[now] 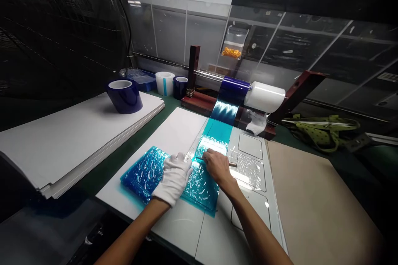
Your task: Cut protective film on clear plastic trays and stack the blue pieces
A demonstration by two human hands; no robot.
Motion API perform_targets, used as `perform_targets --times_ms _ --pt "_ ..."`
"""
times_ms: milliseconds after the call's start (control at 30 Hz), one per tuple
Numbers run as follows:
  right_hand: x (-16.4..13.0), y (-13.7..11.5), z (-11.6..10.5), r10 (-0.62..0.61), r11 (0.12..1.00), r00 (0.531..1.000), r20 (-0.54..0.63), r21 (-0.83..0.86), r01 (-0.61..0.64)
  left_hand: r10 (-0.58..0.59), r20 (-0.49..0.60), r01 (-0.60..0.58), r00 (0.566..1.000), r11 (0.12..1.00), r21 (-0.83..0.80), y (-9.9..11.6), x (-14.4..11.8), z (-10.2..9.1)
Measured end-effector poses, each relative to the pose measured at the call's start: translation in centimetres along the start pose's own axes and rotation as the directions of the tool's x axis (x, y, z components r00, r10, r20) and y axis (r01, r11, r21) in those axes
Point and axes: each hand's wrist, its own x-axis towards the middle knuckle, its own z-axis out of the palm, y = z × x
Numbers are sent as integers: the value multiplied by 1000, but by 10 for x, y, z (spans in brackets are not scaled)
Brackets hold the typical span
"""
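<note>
Pressing flat, the gloved left hand (174, 176) is spread open on the blue film (174, 178), just below the film roll (233, 95). A thin tool (231, 165) is pinched shut in the bare right hand (217, 165) at the film's edge; a slip could tear it.

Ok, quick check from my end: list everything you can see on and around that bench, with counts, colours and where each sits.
blue film sheet: 1, wrinkled, translucent blue, on the white board under both hands
white board: 1, white, bench centre
film dispenser: 1, dark red frame, behind the board
blue film roll: 1, on the dispenser rod
white roll: 1, right of it on the rod
loose tape rolls: 3; dark blue on the sheet stack, white and dark blue behind
white sheet stack: 1, left
tan board: 1, right
green bag: 1, far right
left hand: white glove, pressing the film
right hand: bare, holding a thin tool on the film
</note>
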Motion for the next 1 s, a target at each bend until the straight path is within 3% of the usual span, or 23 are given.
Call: perform_targets --times_ms 300,467,600,767,900,1000 --pt "-62 52 -19 121 991 992 47 -61 -118 8 1 -8 1000 1000 -6 -5 1 5" --pt "-97 64 -28 260 966 963 75 -28 -259 12 -52 -13 999 1000 -18 -3 -4 1" --pt "-112 54 -21 314 940 944 97 104 -324 83 -68 -86 994 995 -51 12 -27 -2" --pt "-113 35 1 356 878 931 85 310 -364 188 -26 -189 982 978 -87 39 -55 15" --pt "-119 32 4 380 780 923 64 515 -357 136 -51 -140 989 987 -76 49 -59 24" --pt "-131 33 -1 373 653 924 87 682 -328 94 -91 -100 991 993 -58 48 -57 19"
